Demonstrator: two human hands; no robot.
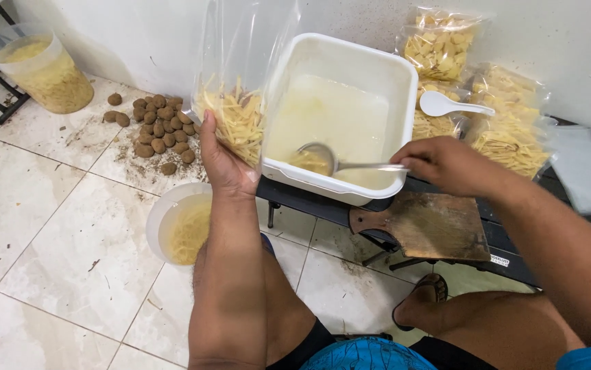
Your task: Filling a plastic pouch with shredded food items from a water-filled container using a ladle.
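Head view: white tiled floor (pixel 55 226), dirty; white wall (pixel 563 48); dark bench (pixel 515 247).

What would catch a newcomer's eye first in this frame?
The white tub at centre, tilted and holding cloudy liquid, where the right hand dips a ladle. Beside it the left hand holds up a clear bag of pale yellow strips. On the tiled floor at upper left lies a heap of brown tubers.

left hand (pixel 223 161) gripping bag (pixel 237 103), right hand (pixel 446 164) holding ladle (pixel 323 159)
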